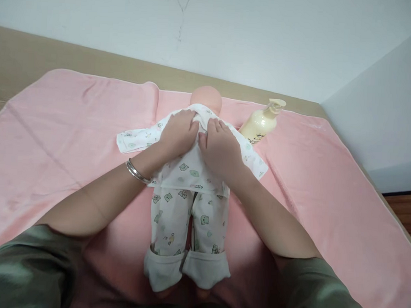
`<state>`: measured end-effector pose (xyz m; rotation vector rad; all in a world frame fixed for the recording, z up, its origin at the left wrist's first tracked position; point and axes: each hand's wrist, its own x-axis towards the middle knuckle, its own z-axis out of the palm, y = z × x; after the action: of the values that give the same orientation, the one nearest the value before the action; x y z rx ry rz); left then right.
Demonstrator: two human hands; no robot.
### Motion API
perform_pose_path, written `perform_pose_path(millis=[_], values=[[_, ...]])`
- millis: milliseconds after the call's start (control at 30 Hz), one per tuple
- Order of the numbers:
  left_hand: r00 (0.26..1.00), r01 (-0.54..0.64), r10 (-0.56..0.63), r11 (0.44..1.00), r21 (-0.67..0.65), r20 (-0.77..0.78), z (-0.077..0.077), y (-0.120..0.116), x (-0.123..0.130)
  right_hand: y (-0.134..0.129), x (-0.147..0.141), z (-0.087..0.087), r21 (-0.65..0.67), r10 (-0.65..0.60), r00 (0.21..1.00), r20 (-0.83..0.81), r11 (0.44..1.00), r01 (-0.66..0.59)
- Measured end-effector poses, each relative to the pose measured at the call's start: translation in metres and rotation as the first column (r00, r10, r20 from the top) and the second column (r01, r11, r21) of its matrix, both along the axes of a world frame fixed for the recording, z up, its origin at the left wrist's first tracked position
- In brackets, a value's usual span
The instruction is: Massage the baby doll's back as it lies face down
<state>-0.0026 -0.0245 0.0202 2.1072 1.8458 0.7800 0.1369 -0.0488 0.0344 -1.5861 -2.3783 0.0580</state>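
Observation:
A baby doll [206, 98] lies stretched out, its bald head away from me; no face shows. It wears a white long-sleeved top [191, 169] with small green animal prints and matching trousers [172, 221] with wide turned-up cuffs. My left hand [179, 133] rests on the top's upper left part near the collar, fingers laid on the cloth. Beside it, my right hand [223, 148] lies on the upper right part, thumb apart from the fingers. Between the two hands the fabric is rumpled. The undersides of both hands are hidden.
A pale yellow pump bottle [262, 122] leans beside the doll's right-hand sleeve. Beneath everything spreads a pink blanket [327, 201] over a beige surface [25, 48]. A white wall [129, 30] rises close behind, with another wall at the right.

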Motion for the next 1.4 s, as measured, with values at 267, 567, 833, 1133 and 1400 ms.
perform_pose_path(millis=[267,567,833,1133,1400], values=[[0.997,-0.053,0.057,0.996,0.073,-0.057,-0.004,-0.006,0.006,0.026,0.010,-0.002,-0.144,0.008,0.980,-0.198,0.989,-0.038],[0.999,-0.031,0.030,0.993,0.114,0.014,-0.009,-0.018,0.015,0.039,0.013,-0.010,-0.071,-0.028,0.987,-0.160,0.997,0.016],[0.980,-0.129,0.123,0.991,0.026,0.155,-0.009,0.005,-0.008,-0.008,-0.004,-0.007,0.056,0.006,1.000,0.009,0.998,-0.007],[0.997,-0.014,0.025,0.987,0.159,-0.067,-0.010,-0.043,0.034,0.043,0.015,-0.011,-0.044,0.047,0.987,-0.154,0.998,-0.054],[0.995,-0.019,0.009,0.995,0.096,0.097,-0.012,-0.014,0.015,0.016,0.004,-0.004,-0.023,0.003,0.999,-0.046,1.000,-0.004]])
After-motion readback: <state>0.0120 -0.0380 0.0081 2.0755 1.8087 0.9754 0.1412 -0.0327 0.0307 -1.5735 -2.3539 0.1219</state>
